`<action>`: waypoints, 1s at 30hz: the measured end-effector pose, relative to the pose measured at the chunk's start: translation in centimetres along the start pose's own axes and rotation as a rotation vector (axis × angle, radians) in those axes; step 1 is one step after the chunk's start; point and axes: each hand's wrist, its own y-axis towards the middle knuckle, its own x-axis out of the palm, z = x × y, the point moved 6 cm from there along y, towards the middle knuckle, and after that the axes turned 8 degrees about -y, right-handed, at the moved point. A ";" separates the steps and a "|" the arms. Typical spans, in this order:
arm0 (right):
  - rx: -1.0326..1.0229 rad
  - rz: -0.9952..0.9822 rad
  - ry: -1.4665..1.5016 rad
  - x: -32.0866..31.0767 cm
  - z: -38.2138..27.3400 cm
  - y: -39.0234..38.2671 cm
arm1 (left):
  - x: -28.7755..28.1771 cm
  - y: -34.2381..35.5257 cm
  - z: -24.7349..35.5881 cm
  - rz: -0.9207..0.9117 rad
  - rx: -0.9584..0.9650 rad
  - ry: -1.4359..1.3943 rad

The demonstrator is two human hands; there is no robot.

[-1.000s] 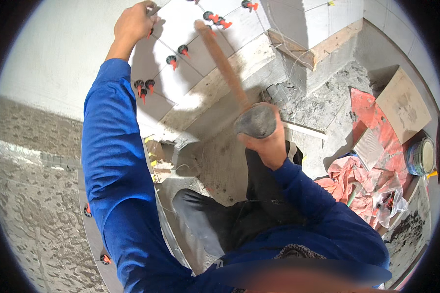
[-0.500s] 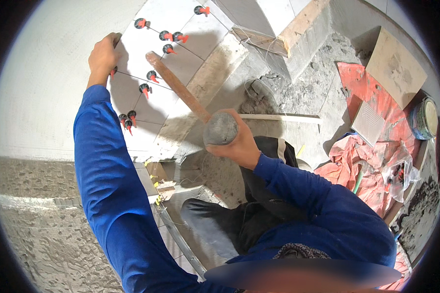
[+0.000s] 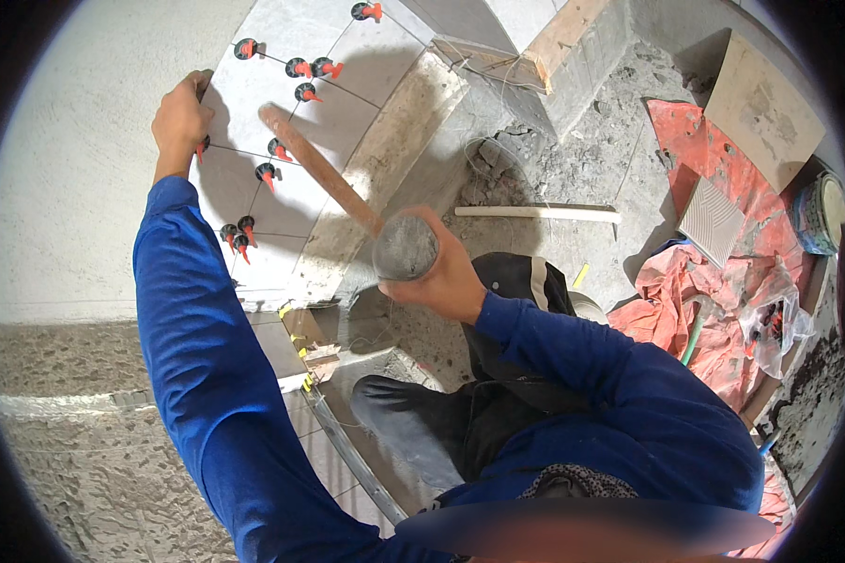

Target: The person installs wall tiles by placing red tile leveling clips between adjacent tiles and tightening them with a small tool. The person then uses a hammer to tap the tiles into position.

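Note:
My right hand [image 3: 437, 277] is closed on a mallet [image 3: 406, 246], gripping it at the round grey head. Its wooden handle [image 3: 319, 169] slants up and left, over the pale tiles [image 3: 347, 70]. At the far left my left hand [image 3: 181, 120] reaches to the tiles' edge beside the wall, fingers curled; whatever lies under them is hidden. Black-and-red levelling caps stand along the tile joints, among them one cap [image 3: 266, 174] below the handle and another cap [image 3: 203, 147] close to my left hand.
A white pipe [image 3: 537, 215] lies on the rough concrete floor beyond my right hand. Red sheeting [image 3: 671, 310], a ridged tile piece [image 3: 712, 223], a tan board [image 3: 765, 108] and a bucket [image 3: 824, 216] are at the right. A metal strip [image 3: 347, 450] runs near my knee.
The whole view has shifted slightly, so the tiles and both hands appear farther left. My right hand keeps its hold on the mallet, and my left hand stays at the tile edge.

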 end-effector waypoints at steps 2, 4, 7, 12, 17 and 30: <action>0.029 -0.039 0.013 0.0 0.1 -0.2 | 0.0 0.1 -0.1 0.020 -0.002 0.022; -0.001 -0.033 0.020 0.1 -0.1 -0.6 | 0.2 0.2 -0.2 0.029 0.023 -0.010; -0.023 -0.020 0.048 0.1 -0.4 -0.6 | 0.5 0.2 -0.7 0.037 0.024 -0.022; -0.072 0.009 0.006 -0.2 -1.3 -0.4 | 0.4 0.6 -1.5 0.063 0.027 -0.100; -0.078 0.024 -0.027 -0.6 -1.4 -0.4 | -0.2 0.5 -3.6 0.043 -0.040 -0.195; -0.158 -0.021 -0.012 0.2 -2.4 1.2 | 1.2 1.2 -7.0 -0.009 0.033 -0.219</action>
